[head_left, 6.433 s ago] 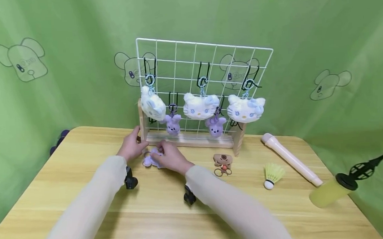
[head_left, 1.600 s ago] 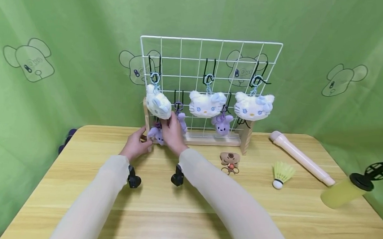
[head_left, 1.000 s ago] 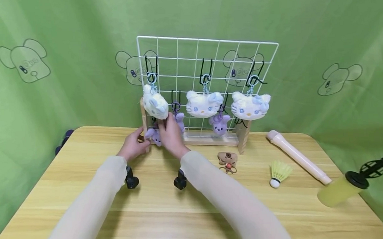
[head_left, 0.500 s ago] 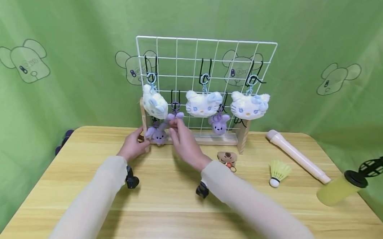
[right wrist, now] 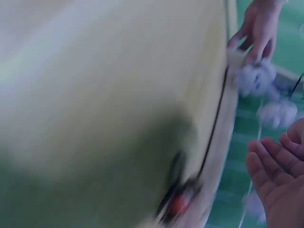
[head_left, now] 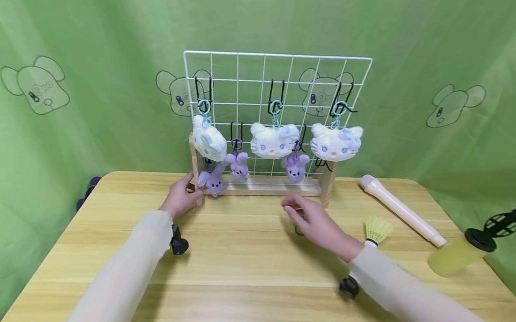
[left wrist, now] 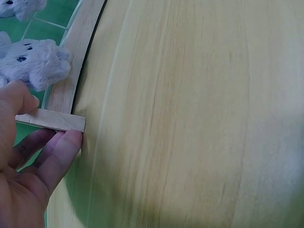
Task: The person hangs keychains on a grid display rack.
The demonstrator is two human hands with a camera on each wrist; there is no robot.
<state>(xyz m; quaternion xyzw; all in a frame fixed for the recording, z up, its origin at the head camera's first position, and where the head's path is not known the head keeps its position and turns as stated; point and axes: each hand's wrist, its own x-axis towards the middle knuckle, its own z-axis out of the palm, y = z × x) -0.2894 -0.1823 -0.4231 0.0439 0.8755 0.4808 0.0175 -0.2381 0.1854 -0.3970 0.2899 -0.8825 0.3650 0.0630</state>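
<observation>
My left hand (head_left: 178,198) grips the wooden foot (left wrist: 66,119) of a white wire grid rack (head_left: 280,84), its thumb on one side and fingers on the other. Three lilac plush rabbit keychains hang low on the rack: one rabbit (head_left: 215,181) just beside the left hand, a second rabbit (head_left: 239,166), and a third rabbit (head_left: 295,168) further right. To the right, my right hand (head_left: 316,223) hovers over the table, fingers loosely bent with nothing in them. Below it lies a keychain with a red bead (right wrist: 179,204), blurred and mostly hidden by the hand in the head view.
White plush cat heads hang on upper hooks: a left one (head_left: 209,140), a middle one (head_left: 274,140) and a right one (head_left: 337,142). On the table's right are a shuttlecock (head_left: 377,229), a pale pink microphone-shaped stick (head_left: 402,212) and a yellow cylinder with a black top (head_left: 460,252).
The lilac rabbit from the table now hangs at the rack's lower left. My right hand has let go of it and moved right, over the brown keychain. The left hand stays put.
</observation>
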